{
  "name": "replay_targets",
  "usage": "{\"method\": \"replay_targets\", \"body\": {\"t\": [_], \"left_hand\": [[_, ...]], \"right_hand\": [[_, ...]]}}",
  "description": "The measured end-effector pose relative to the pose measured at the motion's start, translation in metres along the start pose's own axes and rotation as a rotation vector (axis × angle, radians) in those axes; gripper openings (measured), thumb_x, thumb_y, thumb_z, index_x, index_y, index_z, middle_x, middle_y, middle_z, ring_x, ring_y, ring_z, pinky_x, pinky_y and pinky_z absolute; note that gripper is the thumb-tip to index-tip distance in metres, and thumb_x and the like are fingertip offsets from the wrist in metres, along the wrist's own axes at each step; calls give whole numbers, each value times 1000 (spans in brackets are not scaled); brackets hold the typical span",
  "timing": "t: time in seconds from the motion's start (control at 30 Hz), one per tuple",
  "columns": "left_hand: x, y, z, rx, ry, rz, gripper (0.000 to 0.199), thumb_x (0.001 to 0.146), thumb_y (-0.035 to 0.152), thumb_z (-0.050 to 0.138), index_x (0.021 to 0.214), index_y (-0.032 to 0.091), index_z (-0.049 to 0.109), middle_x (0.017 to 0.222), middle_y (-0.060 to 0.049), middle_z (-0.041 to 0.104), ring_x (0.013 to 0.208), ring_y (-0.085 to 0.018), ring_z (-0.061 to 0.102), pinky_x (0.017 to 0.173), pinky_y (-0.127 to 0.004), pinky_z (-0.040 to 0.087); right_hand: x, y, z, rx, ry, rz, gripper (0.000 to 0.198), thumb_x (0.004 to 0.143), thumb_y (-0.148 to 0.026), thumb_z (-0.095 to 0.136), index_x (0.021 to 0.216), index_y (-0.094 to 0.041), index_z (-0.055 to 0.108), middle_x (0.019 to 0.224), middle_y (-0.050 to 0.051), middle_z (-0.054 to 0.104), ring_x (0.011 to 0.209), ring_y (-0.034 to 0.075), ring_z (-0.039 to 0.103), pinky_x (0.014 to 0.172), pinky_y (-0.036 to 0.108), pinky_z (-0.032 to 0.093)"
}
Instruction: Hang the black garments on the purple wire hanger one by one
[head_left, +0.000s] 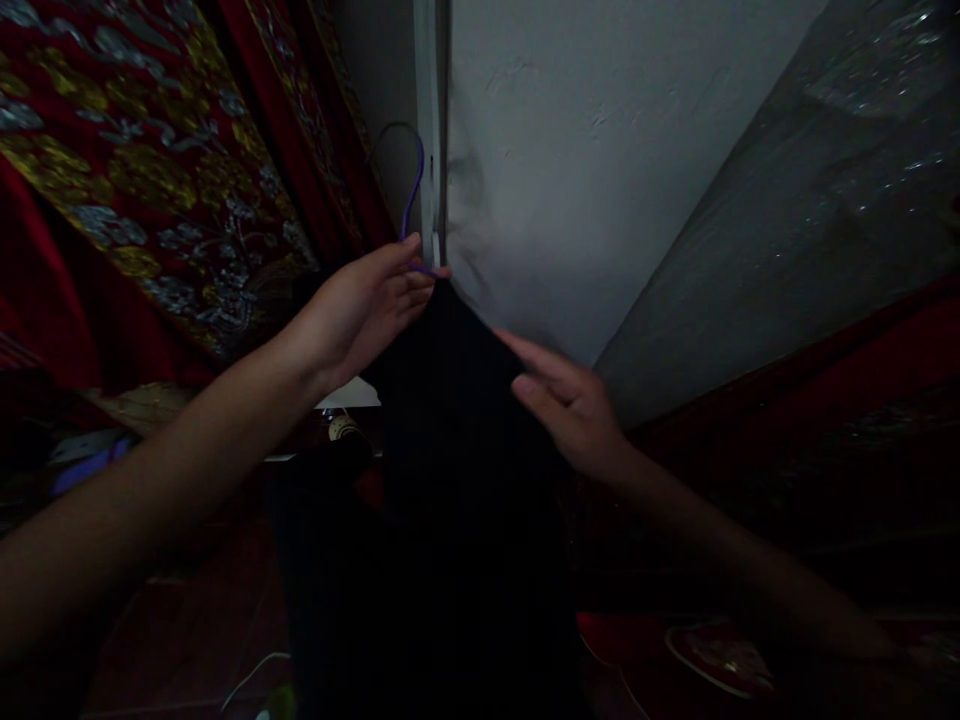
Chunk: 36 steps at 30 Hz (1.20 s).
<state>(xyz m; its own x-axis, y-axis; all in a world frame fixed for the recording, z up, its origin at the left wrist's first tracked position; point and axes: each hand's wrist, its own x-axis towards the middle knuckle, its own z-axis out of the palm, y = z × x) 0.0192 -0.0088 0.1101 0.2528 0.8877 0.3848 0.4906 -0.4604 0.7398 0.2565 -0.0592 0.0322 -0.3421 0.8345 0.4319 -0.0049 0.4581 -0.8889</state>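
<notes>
A black garment (pixel 465 430) hangs down in front of me, its folds hard to make out in the dim light. From its top rises the hook of a purple clothes hanger (pixel 417 180). My left hand (pixel 367 305) is closed around the hanger just below the hook, at the garment's upper edge. On the garment's right side, my right hand (pixel 566 400) pinches the black cloth between thumb and fingers. The rest of the hanger is hidden by the cloth and my left hand.
Red cloth with gold and silver embroidery (pixel 150 170) hangs at the left. A pale wall (pixel 570 150) stands ahead, with clear plastic sheeting (pixel 810 190) over the right side. A white cable (pixel 251 675) lies on the reddish tiled floor (pixel 187 630).
</notes>
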Motion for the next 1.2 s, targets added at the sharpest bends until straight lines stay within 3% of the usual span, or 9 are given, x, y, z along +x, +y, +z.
{"method": "replay_targets", "body": {"t": [0.1, 0.17, 0.37, 0.57, 0.7, 0.83, 0.97, 1.1, 1.2], "left_hand": [[-17, 7, 5, -236, -169, -163, 47, 105, 44, 32, 119, 15, 66, 110, -13, 70, 80, -19, 70, 72, -36, 57], [-31, 5, -1, -349, -275, -275, 38, 99, 43, 49, 115, 14, 68, 99, -12, 72, 56, -12, 58, 53, -29, 49], [-65, -19, -54, -177, -380, -388, 35, 85, 48, 71, 94, 13, 74, 58, 2, 54, 41, -6, 36, 38, -18, 23], [-51, -59, -88, 142, -61, -174, 49, 89, 63, 63, 84, 15, 71, 49, 3, 51, 38, -9, 40, 36, -21, 27], [-31, -69, -78, 342, 376, 195, 46, 89, 57, 69, 99, 12, 68, 81, -3, 72, 65, -11, 64, 62, -27, 55], [-30, -58, -62, 504, 703, 480, 33, 94, 35, 68, 118, 13, 65, 97, -2, 69, 87, -14, 65, 83, -32, 56], [-41, -57, -29, 513, 416, 470, 28, 98, 28, 58, 124, 19, 64, 84, 0, 65, 74, -13, 63, 73, -27, 52], [-50, -88, 28, 522, -68, 258, 45, 101, 31, 50, 146, 26, 47, 111, -4, 71, 88, -20, 70, 77, -31, 54], [-58, -121, 68, 570, -213, 114, 37, 102, 37, 49, 137, 27, 55, 121, -9, 68, 93, -24, 71, 79, -35, 55]], "right_hand": [[-9, 7, 24, -7, -508, -3, 45, 93, -40, 65, 136, -26, 65, 121, 6, 74, 107, 22, 72, 91, 35, 58], [-3, 16, 29, -20, -611, -27, 36, 96, -40, 61, 124, -21, 72, 108, 8, 78, 95, 19, 74, 82, 31, 57], [44, 48, -1, -102, 149, -123, 28, 87, -35, 72, 113, -23, 72, 106, 5, 72, 94, 17, 66, 82, 29, 53], [64, 64, -26, 25, -127, 124, 34, 85, -54, 70, 85, -20, 72, 78, 1, 68, 70, 13, 62, 64, 25, 50], [95, 56, -31, 197, 132, 95, 41, 75, -59, 79, 79, -19, 68, 70, -1, 68, 65, 14, 64, 60, 25, 53], [142, 46, -48, 200, 381, -92, 37, 78, -56, 78, 81, -20, 66, 77, 1, 71, 89, 20, 72, 77, 31, 60], [151, 47, -68, 231, 527, -245, 33, 82, -52, 73, 82, -21, 65, 84, 2, 72, 102, 21, 71, 89, 35, 59], [118, 56, -73, 243, 711, -250, 34, 79, -53, 75, 80, -21, 64, 83, 3, 71, 96, 21, 71, 88, 36, 60], [91, 67, -71, 244, 741, -163, 39, 77, -56, 76, 84, -20, 65, 86, 4, 72, 97, 22, 71, 87, 38, 60]]}}
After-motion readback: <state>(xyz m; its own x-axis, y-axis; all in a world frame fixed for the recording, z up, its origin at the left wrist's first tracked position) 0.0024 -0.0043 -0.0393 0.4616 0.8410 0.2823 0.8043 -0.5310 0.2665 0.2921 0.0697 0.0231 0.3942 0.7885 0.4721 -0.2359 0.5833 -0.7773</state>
